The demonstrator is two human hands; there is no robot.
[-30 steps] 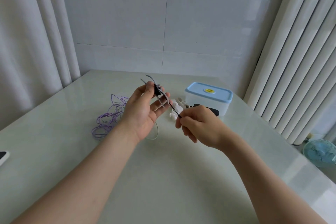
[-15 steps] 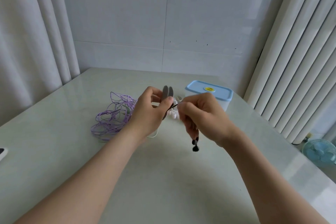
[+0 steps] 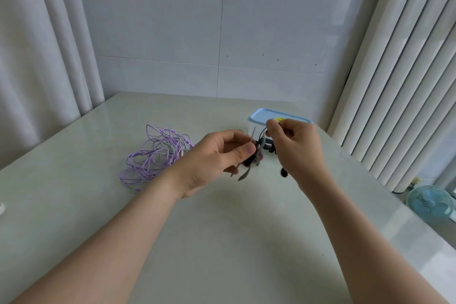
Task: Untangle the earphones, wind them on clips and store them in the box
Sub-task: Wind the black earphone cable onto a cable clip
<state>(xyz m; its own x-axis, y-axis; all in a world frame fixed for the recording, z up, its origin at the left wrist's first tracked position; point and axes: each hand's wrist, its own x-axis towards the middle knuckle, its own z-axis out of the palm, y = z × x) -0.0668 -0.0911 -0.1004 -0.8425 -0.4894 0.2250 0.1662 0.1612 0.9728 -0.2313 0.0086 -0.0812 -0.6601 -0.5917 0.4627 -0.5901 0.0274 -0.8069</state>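
Black earphones [image 3: 261,134] are held in the air between both hands, above the middle of the tabletop [image 3: 222,242] and just in front of the box [image 3: 262,114]. Part of their cable is bunched dark on a grey clip [image 3: 246,173], which the left hand [image 3: 214,158] grips with thumb and curled fingers [image 3: 243,152] pressed on it. The clip is blurred. Its long axis slants from lower left, near, to upper right, far, and its thin grey ends stick out past the hand at both ends. From the clip the cable arcs up and right to the right hand [image 3: 297,148], whose thumb and forefinger pinch it while the other fingers are curled in. One black earbud dangles below that hand, pointing down at the tabletop.

A tangle of purple earphones [image 3: 158,155] lies on the tabletop just left of the left hand, its loops spreading toward the near left. The box, lid on, stands near the far right corner, close to the tabletop's right edge, which runs diagonally toward the near right. The far edge meets the wall [image 3: 222,32], with curtains [image 3: 37,57] on both sides. Beyond the right edge a fan [image 3: 429,201] sits lower down. The widest stretch of bare tabletop lies near, under the forearms.
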